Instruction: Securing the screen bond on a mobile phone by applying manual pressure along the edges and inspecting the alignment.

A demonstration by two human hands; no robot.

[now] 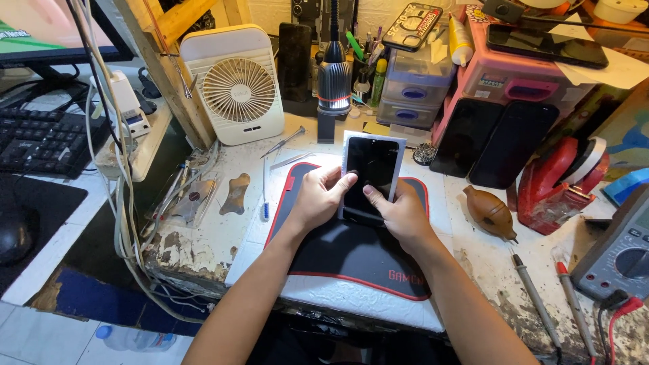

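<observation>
Both hands hold a black smartphone (pixel 370 169) with a pale frame, tilted up over a dark mat with red edging (pixel 351 260). My left hand (pixel 316 199) grips the phone's left edge, fingers curled around its lower side. My right hand (pixel 400 213) holds the lower right corner, its thumb pressed on the dark screen. The phone's screen is off and faces me.
A white desk fan (pixel 236 84) and a lamp (pixel 334 74) stand behind. Tweezers (pixel 284 142) and pry tools (pixel 233 194) lie left of the mat. At the right are a brown air blower (pixel 490 213), screwdrivers (pixel 534 297), a multimeter (pixel 622 253), dark phones (pixel 497 142) and a keyboard (pixel 40 138) far left.
</observation>
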